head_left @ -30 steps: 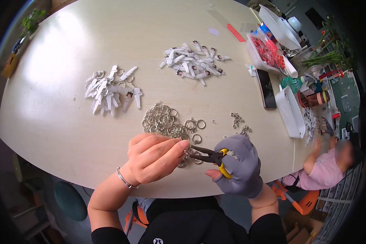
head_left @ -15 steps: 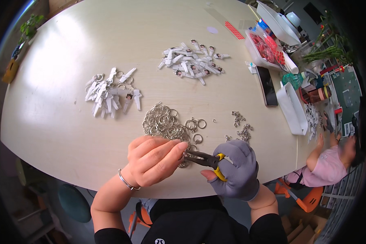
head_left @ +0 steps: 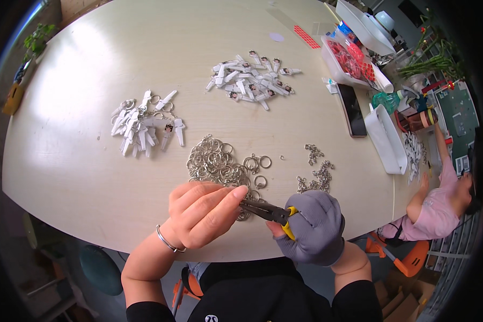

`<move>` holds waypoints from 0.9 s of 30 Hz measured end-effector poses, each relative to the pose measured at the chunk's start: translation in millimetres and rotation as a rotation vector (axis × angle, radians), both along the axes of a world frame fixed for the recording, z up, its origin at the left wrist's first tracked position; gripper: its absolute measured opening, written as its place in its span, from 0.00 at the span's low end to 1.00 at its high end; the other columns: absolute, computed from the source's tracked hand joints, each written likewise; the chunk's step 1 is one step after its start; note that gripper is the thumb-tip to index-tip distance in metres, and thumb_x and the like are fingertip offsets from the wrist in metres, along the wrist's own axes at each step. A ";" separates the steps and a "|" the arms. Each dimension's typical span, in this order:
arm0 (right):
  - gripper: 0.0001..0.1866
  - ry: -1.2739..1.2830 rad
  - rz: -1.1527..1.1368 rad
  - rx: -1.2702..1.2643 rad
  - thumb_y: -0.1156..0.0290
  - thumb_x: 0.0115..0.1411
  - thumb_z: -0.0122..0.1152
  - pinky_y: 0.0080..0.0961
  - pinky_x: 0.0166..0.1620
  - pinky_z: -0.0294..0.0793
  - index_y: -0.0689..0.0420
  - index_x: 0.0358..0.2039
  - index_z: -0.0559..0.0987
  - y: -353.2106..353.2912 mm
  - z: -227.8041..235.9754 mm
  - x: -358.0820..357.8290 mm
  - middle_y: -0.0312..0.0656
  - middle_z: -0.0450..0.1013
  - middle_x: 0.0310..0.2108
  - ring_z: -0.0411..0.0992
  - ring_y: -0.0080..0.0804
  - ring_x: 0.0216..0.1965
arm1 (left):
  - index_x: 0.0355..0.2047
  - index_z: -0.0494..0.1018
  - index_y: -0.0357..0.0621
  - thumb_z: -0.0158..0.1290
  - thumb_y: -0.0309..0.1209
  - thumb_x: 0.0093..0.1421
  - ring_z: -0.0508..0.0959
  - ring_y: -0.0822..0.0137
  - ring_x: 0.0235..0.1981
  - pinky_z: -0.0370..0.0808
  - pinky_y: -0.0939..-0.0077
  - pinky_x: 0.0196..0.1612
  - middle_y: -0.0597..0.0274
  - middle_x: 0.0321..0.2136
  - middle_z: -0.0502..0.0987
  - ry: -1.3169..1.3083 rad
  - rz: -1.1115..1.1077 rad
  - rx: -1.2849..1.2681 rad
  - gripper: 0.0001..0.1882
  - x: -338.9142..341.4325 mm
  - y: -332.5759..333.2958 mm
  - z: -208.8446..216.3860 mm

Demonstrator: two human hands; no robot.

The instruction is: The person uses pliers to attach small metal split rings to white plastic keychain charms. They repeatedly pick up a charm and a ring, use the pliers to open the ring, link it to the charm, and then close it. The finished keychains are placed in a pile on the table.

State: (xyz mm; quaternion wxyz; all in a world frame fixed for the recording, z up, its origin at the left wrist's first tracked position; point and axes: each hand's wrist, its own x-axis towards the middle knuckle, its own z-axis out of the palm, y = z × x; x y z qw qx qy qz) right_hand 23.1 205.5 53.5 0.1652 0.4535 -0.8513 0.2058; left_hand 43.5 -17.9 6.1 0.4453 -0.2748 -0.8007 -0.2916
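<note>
Right hand (head_left: 312,228), in a grey knit glove, was closed around yellow-handled black needle-nose pliers (head_left: 267,212), the tips pointing left to the left hand (head_left: 204,212). Bare left hand, thin silver bangle at the wrist, had fingertips pinched together at the plier tips over the near edge of a heap of shiny silver metal split rings (head_left: 216,161) on the pale round table (head_left: 91,70); the pinched item was hidden

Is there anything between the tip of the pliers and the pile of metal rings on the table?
Nothing visible does. The pliers in the gloved right hand point at the near edge of the ring pile, where the left hand pinches; its fingers hide the contact.
</note>
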 end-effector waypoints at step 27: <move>0.10 -0.716 0.127 -0.121 0.71 0.52 0.68 0.25 0.30 0.68 0.63 0.23 0.76 10.1 1.0 -34.9 0.42 0.72 0.30 0.70 0.35 0.26 | 0.37 0.77 0.31 0.61 0.18 0.44 0.69 0.71 0.15 0.63 0.79 0.15 0.65 0.17 0.69 -0.206 0.023 0.058 0.17 -4.5 10.2 8.5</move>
